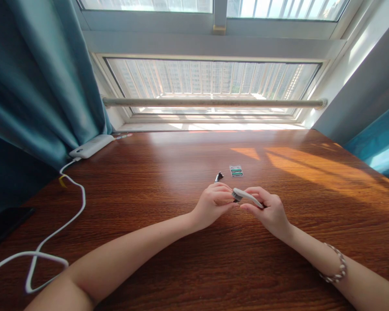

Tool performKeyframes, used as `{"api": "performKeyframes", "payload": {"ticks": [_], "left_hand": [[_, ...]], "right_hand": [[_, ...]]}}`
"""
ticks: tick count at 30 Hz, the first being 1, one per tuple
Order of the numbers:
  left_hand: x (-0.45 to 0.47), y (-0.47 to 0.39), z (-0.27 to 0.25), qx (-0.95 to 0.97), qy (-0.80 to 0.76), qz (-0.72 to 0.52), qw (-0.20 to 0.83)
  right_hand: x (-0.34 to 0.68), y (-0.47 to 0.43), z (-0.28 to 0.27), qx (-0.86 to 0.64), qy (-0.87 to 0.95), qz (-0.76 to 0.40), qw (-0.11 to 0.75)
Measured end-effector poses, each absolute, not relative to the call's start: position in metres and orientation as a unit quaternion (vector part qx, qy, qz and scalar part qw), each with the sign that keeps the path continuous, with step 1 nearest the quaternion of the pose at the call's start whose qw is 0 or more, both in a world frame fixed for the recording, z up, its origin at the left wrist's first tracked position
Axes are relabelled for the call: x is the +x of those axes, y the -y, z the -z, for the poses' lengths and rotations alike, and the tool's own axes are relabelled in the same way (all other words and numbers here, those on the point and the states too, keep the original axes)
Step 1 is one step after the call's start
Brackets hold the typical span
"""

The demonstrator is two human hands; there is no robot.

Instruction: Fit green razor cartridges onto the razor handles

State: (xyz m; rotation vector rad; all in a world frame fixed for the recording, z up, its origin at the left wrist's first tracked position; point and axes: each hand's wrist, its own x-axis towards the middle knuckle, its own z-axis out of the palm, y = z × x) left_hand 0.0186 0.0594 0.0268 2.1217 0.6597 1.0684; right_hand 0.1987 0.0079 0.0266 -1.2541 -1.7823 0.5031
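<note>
Low over the table, my right hand (269, 209) is closed around the pale curved handle of a small white brush (250, 196). Its head, with grey bristle-like teeth, points left toward my left hand (215, 201). The left fingers are pinched together beside that head, and a small dark piece shows at their tips, its kind unclear. Just beyond the left knuckles is a slim silver tool with a black end (219, 176); whether that hand grips it is hidden. Farther back lies a small clear plastic case (236, 171) with green-and-silver cylinders, like batteries, inside.
On the wooden table (149, 172), a white box-shaped device (92, 147) sits at the far left. Its white cable (83, 194) loops down the left side. A dark flat object (8, 224) lies at the left edge. Behind are blue curtains (45, 65) and a window rail (214, 103).
</note>
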Motion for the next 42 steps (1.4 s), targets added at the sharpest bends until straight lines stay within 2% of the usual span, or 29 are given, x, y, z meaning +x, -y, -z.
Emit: {"api": "performKeyframes", "payload": {"ticks": [3,7,13,24,42], "left_hand": [[0.017,-0.062,-0.027,0.772,-0.295,-0.425,0.369],[0.015,-0.069,-0.023,0.688,-0.365,-0.45,0.438],[0.014,-0.079,-0.013,0.596,-0.418,-0.443,0.524],[0.013,-0.077,-0.018,0.639,-0.399,-0.451,0.479],[0.013,-0.076,-0.018,0.64,-0.393,-0.451,0.482]], "right_hand": [[0.211,-0.016,-0.026,-0.513,0.718,-0.202,0.426],[0.237,-0.035,-0.024,-0.552,0.723,-0.102,0.403],[0.265,-0.053,-0.022,-0.546,0.781,-0.018,0.303],[0.258,-0.05,-0.02,-0.541,0.8,0.053,0.252],[0.254,-0.046,-0.021,-0.534,0.788,0.063,0.302]]}}
